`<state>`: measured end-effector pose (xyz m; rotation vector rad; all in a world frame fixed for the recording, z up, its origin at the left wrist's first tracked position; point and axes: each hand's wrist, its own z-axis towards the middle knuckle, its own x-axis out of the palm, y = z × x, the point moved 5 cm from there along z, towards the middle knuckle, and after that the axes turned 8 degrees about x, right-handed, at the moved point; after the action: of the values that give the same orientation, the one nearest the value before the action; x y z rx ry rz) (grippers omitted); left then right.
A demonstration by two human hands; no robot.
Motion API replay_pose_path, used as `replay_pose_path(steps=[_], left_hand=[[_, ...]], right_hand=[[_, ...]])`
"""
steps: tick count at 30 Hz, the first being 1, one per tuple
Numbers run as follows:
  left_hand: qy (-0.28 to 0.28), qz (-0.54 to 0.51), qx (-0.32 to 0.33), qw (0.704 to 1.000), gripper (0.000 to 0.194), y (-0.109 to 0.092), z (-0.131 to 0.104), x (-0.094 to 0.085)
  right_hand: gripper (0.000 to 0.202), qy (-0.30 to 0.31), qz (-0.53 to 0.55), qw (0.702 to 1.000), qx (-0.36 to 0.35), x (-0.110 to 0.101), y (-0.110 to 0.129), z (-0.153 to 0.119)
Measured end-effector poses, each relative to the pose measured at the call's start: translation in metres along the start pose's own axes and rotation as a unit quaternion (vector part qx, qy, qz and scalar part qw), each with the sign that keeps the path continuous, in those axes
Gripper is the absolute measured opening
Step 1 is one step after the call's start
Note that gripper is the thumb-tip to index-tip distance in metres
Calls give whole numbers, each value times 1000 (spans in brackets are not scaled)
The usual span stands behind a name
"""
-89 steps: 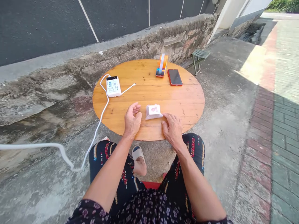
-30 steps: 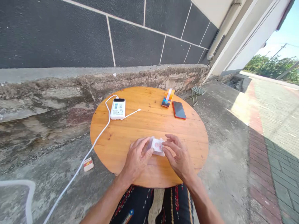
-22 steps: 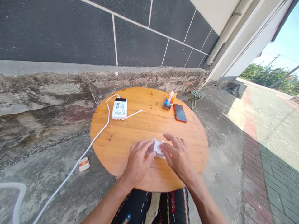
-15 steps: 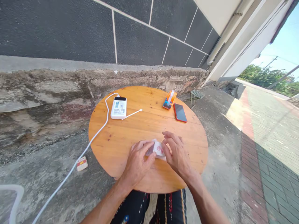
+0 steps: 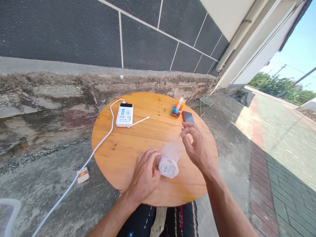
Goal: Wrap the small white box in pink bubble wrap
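Observation:
A small box-like package [image 5: 169, 167] lies near the front of the round wooden table, covered in whitish translucent wrap. From its far side a loose sheet of the wrap [image 5: 171, 150] stretches up and right. My left hand [image 5: 146, 171] grips the left edge of the package, thumb and index finger curled against it. Up and to the right, my right hand [image 5: 197, 146] is raised with thumb and index pinched together. The wrap's blurred edge runs towards these fingertips; whether they hold it is unclear.
Near the table's [image 5: 138, 141] back left lies a white power bank [image 5: 124, 116] with a long white cable [image 5: 97, 144] and a short lead. An orange-and-blue tape dispenser [image 5: 178, 107] and a red-edged phone [image 5: 188, 118] are at the back right. A folding stool [image 5: 205, 102] stands beyond.
My right hand has moved up and right, away from the package, partly covering the phone. The package has shifted slightly nearer me, and a sheet of wrap now spreads out beyond it.

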<state>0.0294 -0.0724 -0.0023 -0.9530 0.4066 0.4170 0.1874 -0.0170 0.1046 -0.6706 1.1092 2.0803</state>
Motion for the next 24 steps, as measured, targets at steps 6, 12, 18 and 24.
replay_pose_path(steps=[6,12,18,24], left_hand=[[8,-3,11,1000,62,1,-2,1],[13,-17,6,1000,59,0,-2,-1],[2,-30,-17,999,56,2,-3,-4],[-15,-40,-35,998,54,4,-3,-6]], right_hand=[[12,0,-66,998,-9,-14,18,20],[13,13,-83,996,-5,-8,3,44],[19,33,-66,997,-2,-3,-12,63],[21,34,-73,997,20,4,-23,83]])
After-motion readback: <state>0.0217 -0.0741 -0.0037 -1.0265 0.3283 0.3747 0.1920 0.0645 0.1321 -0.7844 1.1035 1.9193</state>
